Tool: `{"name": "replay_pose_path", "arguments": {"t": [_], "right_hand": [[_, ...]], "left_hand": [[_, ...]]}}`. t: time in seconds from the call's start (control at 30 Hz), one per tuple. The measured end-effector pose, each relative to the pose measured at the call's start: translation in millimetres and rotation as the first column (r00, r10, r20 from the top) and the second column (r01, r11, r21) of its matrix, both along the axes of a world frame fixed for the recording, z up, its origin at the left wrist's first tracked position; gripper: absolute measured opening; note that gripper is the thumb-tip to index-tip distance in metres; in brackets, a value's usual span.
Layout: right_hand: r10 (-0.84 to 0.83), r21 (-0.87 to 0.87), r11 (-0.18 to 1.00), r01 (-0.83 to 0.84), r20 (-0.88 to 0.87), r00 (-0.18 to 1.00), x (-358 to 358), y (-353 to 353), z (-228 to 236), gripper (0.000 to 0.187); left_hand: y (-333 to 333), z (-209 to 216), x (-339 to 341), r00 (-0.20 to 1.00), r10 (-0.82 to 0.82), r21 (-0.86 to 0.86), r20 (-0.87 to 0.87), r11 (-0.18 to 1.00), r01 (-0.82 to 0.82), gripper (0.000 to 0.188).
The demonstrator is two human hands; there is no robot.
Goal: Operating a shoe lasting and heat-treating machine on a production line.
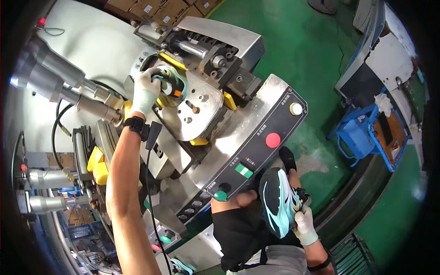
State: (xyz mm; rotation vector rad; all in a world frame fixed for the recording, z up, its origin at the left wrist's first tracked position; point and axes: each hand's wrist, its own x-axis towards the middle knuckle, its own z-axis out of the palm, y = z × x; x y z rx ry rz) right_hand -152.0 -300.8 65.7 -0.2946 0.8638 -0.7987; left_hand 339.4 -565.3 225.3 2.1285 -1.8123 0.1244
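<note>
My left hand (145, 90), in a white glove, reaches into the machine and grips a shoe (173, 75) at its dark opening. That shoe has light teal, black and orange parts. It sits among the metal plate and yellow pads of the machine (197, 107), so part of it is hidden. At the lower right my right hand (305, 224), also gloved, holds a second running shoe (277, 201) by its upper. This shoe's black, white and teal sole faces mostly up and left, above my lap.
A slanted control panel (256, 137) carries a red button (272, 140), a white button (295, 108) and a green button (220, 196). Silver cylinders (50, 73) stand at left. A blue stool-like frame (362, 130) is at right. Another shoe (182, 266) shows at the bottom. A black cable (150, 183) hangs along my left forearm.
</note>
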Motion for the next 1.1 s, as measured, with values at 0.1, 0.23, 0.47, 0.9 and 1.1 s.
{"name": "replay_pose_path", "arguments": {"t": [0.1,0.23,0.47,0.9,1.1], "right_hand": [[0.029,-0.115,0.993,-0.036,-0.059,0.998,0,-2,4,0.05],[0.072,-0.351,0.926,-0.14,-0.199,0.977,-2,-24,6,0.079],[-0.133,-0.683,0.626,-0.377,-0.569,0.811,108,-143,129,0.034],[-0.49,-0.251,0.261,-0.932,-0.866,0.096,429,-311,105,0.043],[-0.37,-0.113,0.075,-0.991,-0.926,0.078,439,-301,132,0.051]], "left_hand": [[40,47,-23,0.992,0.028,-0.154,0.123,0.988,-0.008,0.033],[129,88,-85,0.989,-0.146,-0.492,0.033,0.859,0.143,0.031],[351,53,-162,0.786,-0.431,-0.325,-0.443,0.894,0.307,0.037],[525,-74,-191,0.659,-0.008,0.071,-0.752,0.993,0.093,0.027],[536,-78,-173,0.585,0.067,0.112,-0.808,0.993,0.041,0.027]]}}
